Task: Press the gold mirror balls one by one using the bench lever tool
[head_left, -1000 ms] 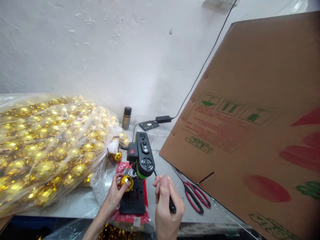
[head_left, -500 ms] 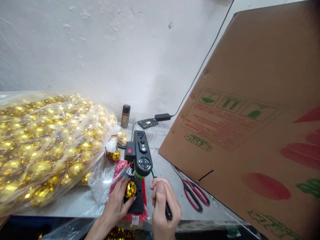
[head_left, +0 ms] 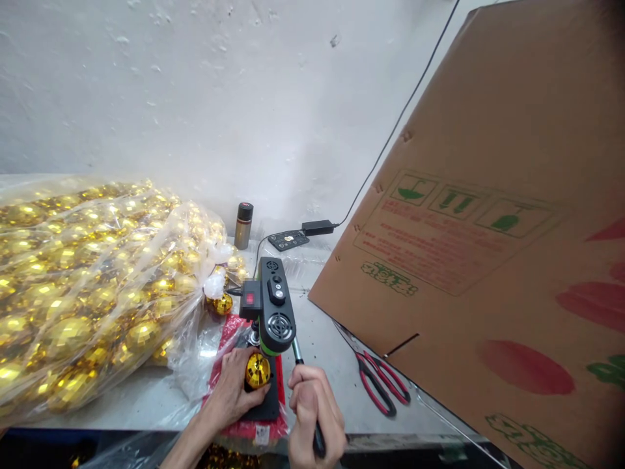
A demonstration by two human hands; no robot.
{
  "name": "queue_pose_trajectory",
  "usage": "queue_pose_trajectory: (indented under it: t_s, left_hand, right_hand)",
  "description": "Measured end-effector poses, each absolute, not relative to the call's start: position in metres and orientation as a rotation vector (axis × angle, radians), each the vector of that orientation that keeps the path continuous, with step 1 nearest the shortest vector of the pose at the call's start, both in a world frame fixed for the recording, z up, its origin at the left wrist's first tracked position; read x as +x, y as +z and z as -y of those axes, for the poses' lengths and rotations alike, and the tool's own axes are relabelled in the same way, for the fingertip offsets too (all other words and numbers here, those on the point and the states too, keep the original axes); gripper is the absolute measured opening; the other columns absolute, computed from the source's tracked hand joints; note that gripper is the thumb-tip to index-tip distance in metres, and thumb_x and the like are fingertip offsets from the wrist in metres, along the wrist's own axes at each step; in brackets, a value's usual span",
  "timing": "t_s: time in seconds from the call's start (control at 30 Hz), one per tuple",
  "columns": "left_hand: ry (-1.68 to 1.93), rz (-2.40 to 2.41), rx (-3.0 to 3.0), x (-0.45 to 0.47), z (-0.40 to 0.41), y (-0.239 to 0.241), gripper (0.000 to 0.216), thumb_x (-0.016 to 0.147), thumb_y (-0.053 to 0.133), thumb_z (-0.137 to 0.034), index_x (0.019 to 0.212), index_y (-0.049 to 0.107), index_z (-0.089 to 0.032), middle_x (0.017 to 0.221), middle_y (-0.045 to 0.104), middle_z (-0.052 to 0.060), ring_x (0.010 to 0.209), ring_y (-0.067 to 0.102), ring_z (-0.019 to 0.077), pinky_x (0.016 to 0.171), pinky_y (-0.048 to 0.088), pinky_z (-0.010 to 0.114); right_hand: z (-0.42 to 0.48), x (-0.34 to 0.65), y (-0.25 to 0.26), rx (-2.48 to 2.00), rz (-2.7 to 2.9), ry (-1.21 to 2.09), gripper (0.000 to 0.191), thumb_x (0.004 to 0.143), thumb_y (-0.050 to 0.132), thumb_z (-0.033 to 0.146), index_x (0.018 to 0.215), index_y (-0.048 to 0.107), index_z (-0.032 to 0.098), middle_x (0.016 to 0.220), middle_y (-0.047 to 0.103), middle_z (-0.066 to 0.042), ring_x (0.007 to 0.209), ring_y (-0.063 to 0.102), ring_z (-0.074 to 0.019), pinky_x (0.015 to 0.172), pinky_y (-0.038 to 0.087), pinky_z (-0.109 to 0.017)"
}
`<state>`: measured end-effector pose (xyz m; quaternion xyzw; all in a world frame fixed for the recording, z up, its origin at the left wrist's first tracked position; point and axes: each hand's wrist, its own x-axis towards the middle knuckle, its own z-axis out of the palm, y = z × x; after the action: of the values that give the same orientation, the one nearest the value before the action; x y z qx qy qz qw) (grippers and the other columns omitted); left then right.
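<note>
A gold mirrored ball (head_left: 258,370) sits between the thumb and fingers of my left hand (head_left: 234,384), just below the head of a small black bench press (head_left: 278,306). The press's black base (head_left: 266,410) lies under the ball, on a red plastic sheet (head_left: 229,332). My right hand (head_left: 315,410) is wrapped round the press's lever handle (head_left: 319,440), whose metal rod runs up to the right side of the head. A switch box with a red button (head_left: 250,299) is fixed to the press's left side. The ball's underside is hidden.
A large clear bag (head_left: 97,286) full of gold balls fills the left. Red-and-black scissors (head_left: 383,384) lie beside a big cardboard box (head_left: 469,215) on the right. A bottle (head_left: 243,226), a dark patterned phone-like slab (head_left: 289,240) and a black adapter (head_left: 318,227) stand near the wall.
The gold ball shows more fully between my left fingers, its face turned. My right hand and the lever handle have shifted slightly down and left. The view has moved a little.
</note>
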<state>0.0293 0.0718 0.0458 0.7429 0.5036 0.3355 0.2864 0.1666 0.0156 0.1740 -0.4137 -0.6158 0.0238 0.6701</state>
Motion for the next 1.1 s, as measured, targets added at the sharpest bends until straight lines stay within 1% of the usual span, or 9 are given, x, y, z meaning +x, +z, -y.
queue_pose_trajectory:
  t_s: [0.17,0.27,0.37,0.5,0.77,0.93,1.1]
  left_hand:
    - [0.888,-1.371,1.987,0.030,-0.072,0.037,0.044,0.078,0.075,-0.028,0.120,0.063,-0.020,0.110,0.070,0.011,0.106,0.063,0.0337,0.096,0.051,0.051]
    - [0.879,-1.365,1.998,0.031,-0.072,0.038,0.042,0.079,0.073,-0.027,0.119,0.063,-0.022,0.109,0.070,0.010,0.104,0.062,0.0325,0.095,0.051,0.049]
    - [0.879,-1.370,1.999,0.031,-0.072,0.039,0.041,0.079,0.073,-0.028,0.118,0.064,-0.022,0.108,0.070,0.009,0.103,0.062,0.0320,0.094,0.051,0.048]
    - [0.884,-1.397,1.990,0.032,-0.072,0.039,0.043,0.076,0.074,-0.030,0.118,0.065,-0.021,0.108,0.070,0.011,0.104,0.063,0.0339,0.093,0.052,0.049]
    - [0.891,-1.358,1.985,0.032,-0.072,0.045,0.046,0.079,0.074,-0.031,0.123,0.066,-0.023,0.113,0.073,0.011,0.106,0.066,0.0346,0.096,0.051,0.051]
    - [0.904,-1.374,1.988,0.032,-0.072,0.045,0.049,0.077,0.075,-0.029,0.125,0.066,-0.022,0.114,0.073,0.011,0.105,0.066,0.0346,0.095,0.052,0.051]
    - [0.916,-1.373,1.993,0.034,-0.072,0.040,0.050,0.077,0.075,-0.029,0.125,0.065,-0.023,0.113,0.073,0.011,0.105,0.065,0.0341,0.096,0.051,0.051]
  right_hand:
    - [-0.020,0.161,0.151,-0.902,1.321,-0.029,0.038,0.110,0.038,0.018,0.074,0.046,0.022,0.073,0.051,0.003,0.064,0.052,-0.0098,0.059,0.042,-0.024]
    - [-0.024,0.158,0.144,-0.882,1.278,-0.046,0.039,0.111,0.038,0.020,0.072,0.046,0.022,0.073,0.050,0.003,0.063,0.051,-0.0097,0.059,0.041,-0.025]
    - [-0.025,0.157,0.139,-0.881,1.254,-0.046,0.040,0.111,0.038,0.022,0.072,0.047,0.022,0.073,0.051,0.003,0.064,0.051,-0.0103,0.061,0.042,-0.025]
    - [-0.025,0.158,0.136,-0.898,1.265,-0.058,0.042,0.112,0.037,0.024,0.071,0.047,0.022,0.072,0.051,0.003,0.063,0.051,-0.0110,0.064,0.044,-0.026]
    - [-0.027,0.155,0.127,-0.888,1.221,-0.043,0.040,0.110,0.038,0.024,0.071,0.046,0.023,0.071,0.051,0.003,0.062,0.049,-0.0116,0.065,0.044,-0.027]
    - [-0.026,0.157,0.123,-0.912,1.234,-0.024,0.039,0.110,0.038,0.025,0.072,0.046,0.023,0.072,0.052,0.004,0.062,0.051,-0.0116,0.066,0.044,-0.028]
    - [-0.029,0.159,0.126,-0.897,1.234,-0.079,0.039,0.109,0.039,0.022,0.070,0.046,0.023,0.069,0.052,0.005,0.060,0.050,-0.0114,0.075,0.047,-0.030]
